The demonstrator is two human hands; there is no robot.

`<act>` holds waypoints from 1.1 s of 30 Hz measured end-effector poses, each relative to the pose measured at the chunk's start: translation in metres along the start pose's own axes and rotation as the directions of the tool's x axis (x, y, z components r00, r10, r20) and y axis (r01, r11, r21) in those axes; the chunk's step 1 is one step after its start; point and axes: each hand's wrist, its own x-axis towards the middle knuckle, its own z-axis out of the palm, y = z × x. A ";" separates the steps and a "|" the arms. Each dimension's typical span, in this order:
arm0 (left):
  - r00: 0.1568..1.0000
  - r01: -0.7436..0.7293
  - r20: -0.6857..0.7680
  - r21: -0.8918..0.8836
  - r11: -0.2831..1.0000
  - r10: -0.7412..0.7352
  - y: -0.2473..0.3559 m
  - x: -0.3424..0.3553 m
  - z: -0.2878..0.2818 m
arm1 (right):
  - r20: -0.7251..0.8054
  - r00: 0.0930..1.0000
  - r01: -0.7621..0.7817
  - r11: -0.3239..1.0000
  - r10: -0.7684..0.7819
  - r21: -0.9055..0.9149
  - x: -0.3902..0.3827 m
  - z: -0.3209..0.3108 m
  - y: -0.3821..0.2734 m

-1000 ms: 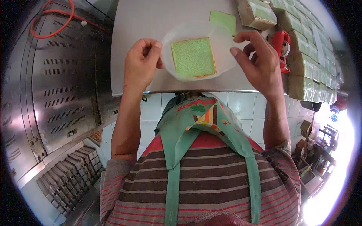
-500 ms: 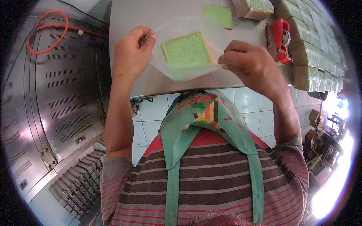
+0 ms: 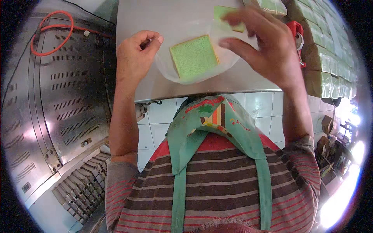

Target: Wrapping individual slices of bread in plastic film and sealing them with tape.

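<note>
Green sponge-cake slice lies inside clear plastic bag on steel worktop, near front edge. Left hand pinches bag mouth, grip closed on film. Right hand lifted, fingers spread, holding nothing. Risk: one-sided pull could drag bag, soft slice may slide out or tear.

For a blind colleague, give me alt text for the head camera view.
A green cake slice lies in a clear plastic bag on a steel table; left hand pinches the bag's edge, right hand hovers open above.
</note>
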 end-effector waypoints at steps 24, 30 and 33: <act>0.665 -0.743 0.428 0.301 0.597 0.612 0.013 -0.022 -0.019 | 0.520 0.851 0.130 0.934 0.067 -0.333 -0.010 -0.004 0.033; 0.736 -0.671 0.387 0.314 0.672 0.555 0.019 -0.031 -0.017 | 0.242 0.966 0.096 0.995 -0.091 -0.008 -0.022 -0.003 0.033; 0.755 -0.643 0.334 0.211 0.736 0.564 0.042 -0.041 -0.012 | -0.009 0.963 0.270 0.963 -0.270 0.010 -0.032 -0.003 0.038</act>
